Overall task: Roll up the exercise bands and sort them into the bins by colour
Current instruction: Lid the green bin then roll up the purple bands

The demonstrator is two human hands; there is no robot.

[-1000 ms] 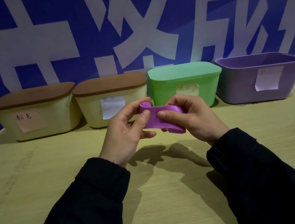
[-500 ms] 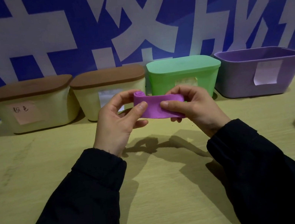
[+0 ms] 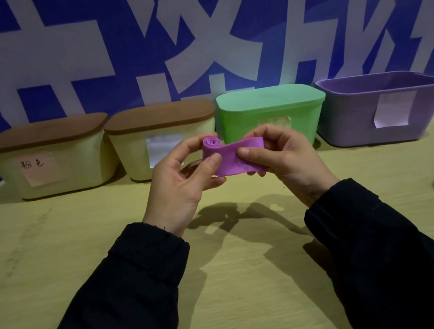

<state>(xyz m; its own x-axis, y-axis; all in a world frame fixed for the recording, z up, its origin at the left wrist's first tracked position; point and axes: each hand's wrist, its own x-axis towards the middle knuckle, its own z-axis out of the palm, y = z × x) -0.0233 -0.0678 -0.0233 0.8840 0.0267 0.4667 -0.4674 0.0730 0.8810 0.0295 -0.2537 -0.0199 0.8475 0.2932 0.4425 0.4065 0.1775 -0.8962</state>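
So I've got both hands up above the yellow-green worktop [image 3: 52,249], working a purple stretchy exercise band [image 3: 233,158]. My left hand [image 3: 181,181] pinches the coiled end between thumb and fingers, spiral showing on top. My right hand [image 3: 284,159] pinches the flat, unrolled stretch, thumb on the front. The band sits in the air in front of the lidded green plastic bin [image 3: 273,114], with the open purple plastic bin [image 3: 384,107] just right of that.

Head view: forward-down, close over table [image 3: 56,277].
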